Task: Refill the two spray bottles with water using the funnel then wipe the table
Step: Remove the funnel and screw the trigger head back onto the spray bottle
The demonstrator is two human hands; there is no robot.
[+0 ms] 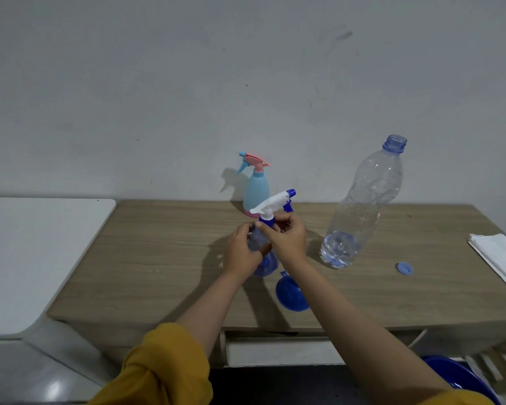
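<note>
A clear blue spray bottle (264, 266) stands mid-table. My left hand (241, 252) wraps its body. My right hand (287, 238) pinches the blue collar of its white and blue trigger head (270, 204), which sits on the neck. A light-blue spray bottle with a pink trigger head (256, 188) stands behind, near the wall. A blue funnel (291, 293) lies on the table just right of my arms. A large clear water bottle (360, 206) stands uncapped to the right, with a little water at the bottom. Its blue cap (405, 268) lies further right.
The wooden table (158, 258) runs along a grey wall. A folded white cloth (500, 258) lies at the table's right edge. A white surface (35, 252) adjoins on the left. A blue basin (462, 378) sits below at the lower right.
</note>
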